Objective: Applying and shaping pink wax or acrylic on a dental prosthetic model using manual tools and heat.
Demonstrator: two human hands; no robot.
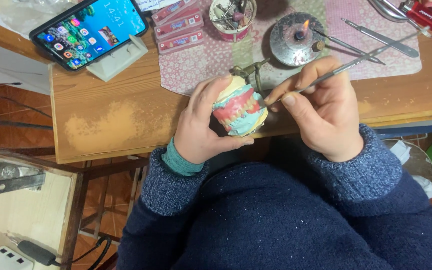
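— Head view, nearest first: what does each grip have?

— The left hand (201, 122) is closed around a denture model (240, 110), pink wax gums with teeth set on pale blue and cream plaster, fingers wrapped behind it and the thumb under its lower edge. The right hand (321, 107) pinches a thin metal instrument (356, 62) between thumb and fingers, like a pen.

— Where is the model, and how does it lie?

— Held just above the near edge of the wooden worktop (116, 125), in front of the dark blue sweater. Its long axis tilts from upper left to lower right, and the teeth face right, towards the tool.

— And the instrument?

— Its tip touches the pink wax at the model's right side; the shaft runs up and to the right, away from the person.

— Farther back?

— A round metal burner (288, 45) with a small flame on a flowered cloth (201, 65), a cup of small tools (232, 17), flat red packets (178, 25), more instruments at the right, and a phone (91, 30) on a white stand at far left.
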